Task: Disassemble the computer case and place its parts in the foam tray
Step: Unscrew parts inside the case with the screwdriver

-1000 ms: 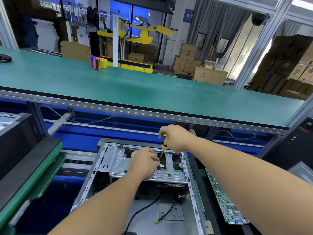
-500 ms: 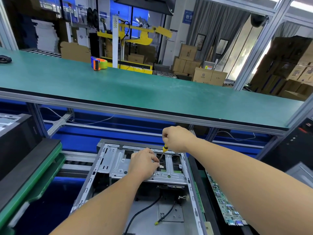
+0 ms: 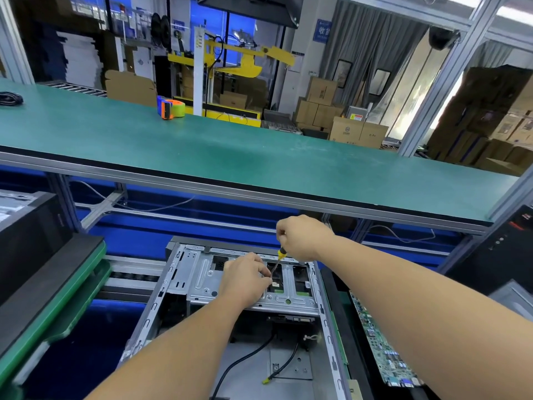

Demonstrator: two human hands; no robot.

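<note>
Since a second ago the right hand (image 3: 302, 238) has risen slightly, fist clamped on the yellow-handled screwdriver (image 3: 278, 259). The left hand (image 3: 245, 280) pinches its shaft low down. The open grey steel computer case (image 3: 202, 272) lies near, below the long green workbench (image 3: 259, 157); black cables (image 3: 245, 362) trail inside. A green circuit board (image 3: 380, 345) lies right, a black foam tray (image 3: 43, 281) left, a tape dispenser (image 3: 170, 108) far behind.
</note>
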